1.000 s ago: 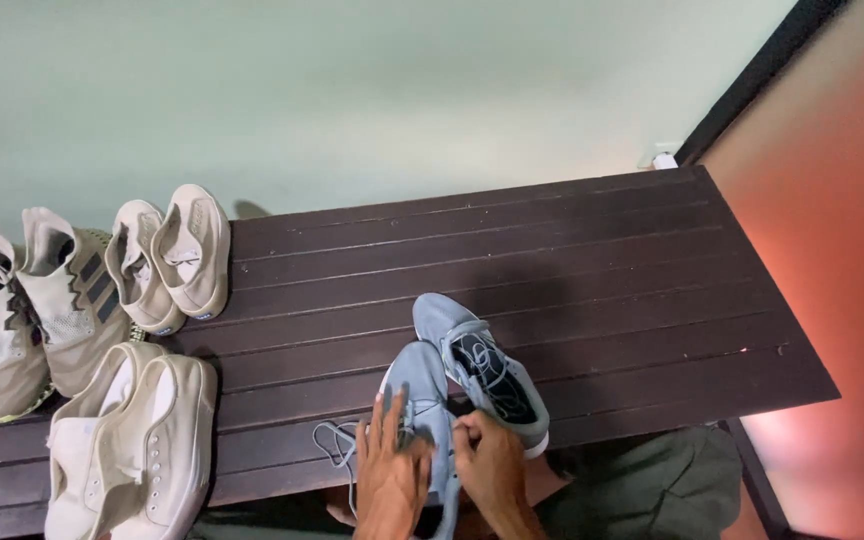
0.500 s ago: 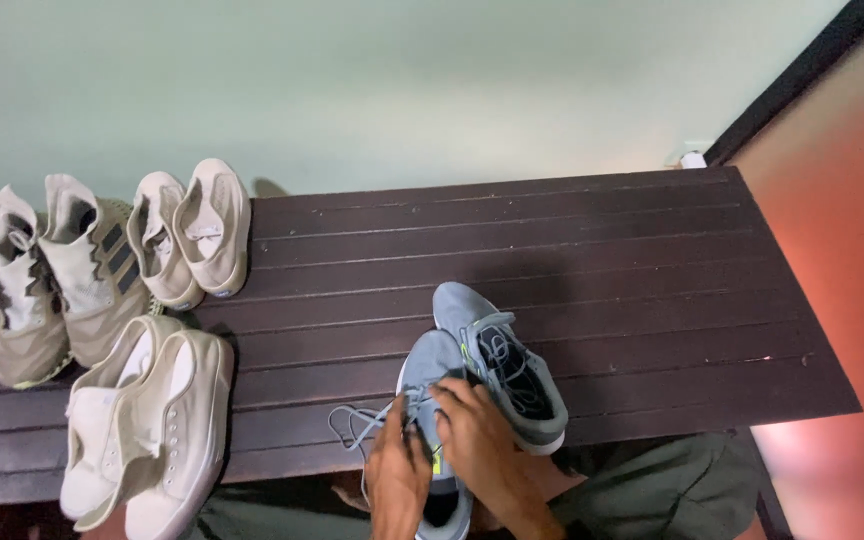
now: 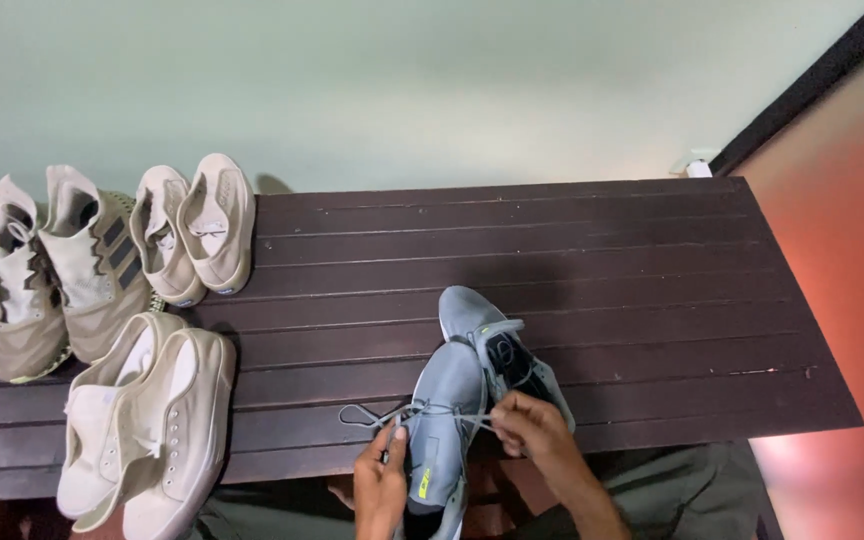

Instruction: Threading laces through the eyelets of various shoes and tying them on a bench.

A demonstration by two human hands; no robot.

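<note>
At the six o'clock edge of the view, the left hand (image 3: 380, 490) is closed around the heel end of a grey sneaker (image 3: 439, 425), thumb on top, while the right hand (image 3: 532, 432) pinches one end of its grey lace (image 3: 377, 414) just beside the tongue. That shoe lies sole-down at the near edge of the dark slatted wooden bench (image 3: 602, 260), toe pointing toward twelve o'clock, with a loose lace loop trailing out at about nine o'clock from it. It looks light, with a soft knit upper that would fold under pressure; the firmer heel and sole rim seem the surest places to grip, and the thin, limp lace is best held close to the eyelets. Touching it at about one o'clock lies its grey mate (image 3: 497, 345). At eight o'clock sits a pair of cream canvas shoes (image 3: 152, 420), and farther off, toward ten o'clock, a pair of beige striped trainers (image 3: 57, 270) and a pair of cream low-tops (image 3: 197, 230) against the pale wall (image 3: 432, 90).
</note>
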